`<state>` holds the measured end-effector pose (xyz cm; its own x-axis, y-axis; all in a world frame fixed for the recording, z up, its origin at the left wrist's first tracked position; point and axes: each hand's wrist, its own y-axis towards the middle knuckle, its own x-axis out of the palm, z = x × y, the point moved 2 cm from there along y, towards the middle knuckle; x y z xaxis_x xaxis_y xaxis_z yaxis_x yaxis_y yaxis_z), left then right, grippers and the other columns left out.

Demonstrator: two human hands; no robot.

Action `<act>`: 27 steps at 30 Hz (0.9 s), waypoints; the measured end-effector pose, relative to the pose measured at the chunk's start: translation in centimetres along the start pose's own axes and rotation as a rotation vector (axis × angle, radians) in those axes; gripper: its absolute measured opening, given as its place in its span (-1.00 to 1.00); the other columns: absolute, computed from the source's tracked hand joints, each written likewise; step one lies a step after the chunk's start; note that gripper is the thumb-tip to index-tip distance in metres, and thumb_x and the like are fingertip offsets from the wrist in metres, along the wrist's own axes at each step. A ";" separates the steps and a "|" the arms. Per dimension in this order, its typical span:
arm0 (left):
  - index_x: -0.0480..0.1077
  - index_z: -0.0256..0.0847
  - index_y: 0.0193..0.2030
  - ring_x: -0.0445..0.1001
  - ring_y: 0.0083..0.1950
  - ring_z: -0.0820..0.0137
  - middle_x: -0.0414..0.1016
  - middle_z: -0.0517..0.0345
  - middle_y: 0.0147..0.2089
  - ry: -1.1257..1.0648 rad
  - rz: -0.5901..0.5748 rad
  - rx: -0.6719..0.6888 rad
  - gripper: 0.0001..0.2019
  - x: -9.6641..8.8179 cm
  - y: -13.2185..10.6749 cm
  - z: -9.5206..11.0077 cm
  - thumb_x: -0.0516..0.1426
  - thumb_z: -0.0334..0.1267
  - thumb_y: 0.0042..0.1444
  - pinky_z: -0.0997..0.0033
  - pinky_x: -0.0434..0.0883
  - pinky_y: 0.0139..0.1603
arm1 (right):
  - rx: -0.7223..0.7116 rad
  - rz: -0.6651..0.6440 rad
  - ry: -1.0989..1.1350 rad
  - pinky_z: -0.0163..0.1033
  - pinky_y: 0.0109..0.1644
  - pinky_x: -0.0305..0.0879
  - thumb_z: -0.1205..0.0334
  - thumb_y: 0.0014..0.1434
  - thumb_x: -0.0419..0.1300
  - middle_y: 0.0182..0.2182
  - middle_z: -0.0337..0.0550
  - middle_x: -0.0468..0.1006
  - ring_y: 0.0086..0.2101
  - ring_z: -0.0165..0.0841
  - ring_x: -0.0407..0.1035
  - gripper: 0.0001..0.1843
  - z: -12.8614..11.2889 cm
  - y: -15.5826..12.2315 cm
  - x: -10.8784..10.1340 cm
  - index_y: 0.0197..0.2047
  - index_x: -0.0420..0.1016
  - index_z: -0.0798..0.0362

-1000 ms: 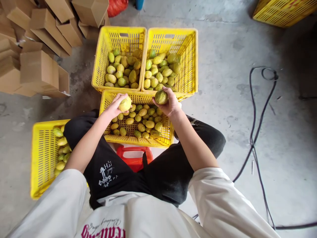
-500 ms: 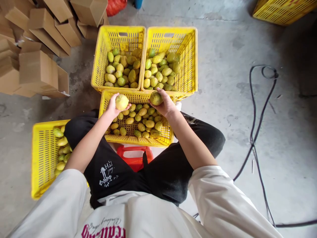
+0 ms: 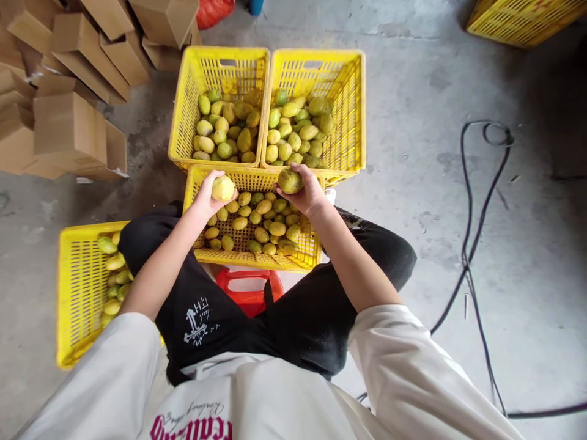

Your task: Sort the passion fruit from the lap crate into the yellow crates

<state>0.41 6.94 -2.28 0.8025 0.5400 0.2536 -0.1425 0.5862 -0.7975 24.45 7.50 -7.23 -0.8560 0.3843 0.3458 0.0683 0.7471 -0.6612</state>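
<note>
Above the near yellow crate (image 3: 257,264), L hand (image 3: 206,197) is wrapped round a pale yellow fruit (image 3: 222,188), R hand (image 3: 312,194) round a dk green fruit (image 3: 290,181), hands apart. More fruit (image 3: 262,234) in crate below; 2 far crates (image 3: 191,76), also w/ fruit, just beyond.

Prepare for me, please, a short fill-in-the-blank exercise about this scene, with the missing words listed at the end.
1. The left hand holds a fruit that is ____ (lighter/darker) than the fruit in the right hand.
2. The crate below both hands is ____ in colour.
3. Just beyond that crate, ____ more fruit-filled crates stand side by side.
4. The open boxes at the upper left are made of ____.

Missing words: lighter; yellow; two; cardboard.
</note>
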 end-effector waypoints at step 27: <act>0.45 0.01 -0.03 0.60 -0.29 0.35 0.48 0.22 -0.25 -0.058 -0.043 0.073 -0.64 -1.1 1.0 0.5 0.49 0.06 0.41 0.45 0.71 -0.27 | 0.038 0.034 0.122 -0.16 -0.02 0.88 -0.18 0.48 0.66 -0.21 -0.24 0.68 -0.07 -0.20 0.70 -0.54 -1.4 -1.6 1.1 -0.03 0.53 -0.16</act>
<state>-0.88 7.25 -3.14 0.7745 0.5461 0.3192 -0.1524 0.6509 -0.7437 24.15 7.48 -4.92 -0.7844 0.4744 0.3996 0.0749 0.7119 -0.6983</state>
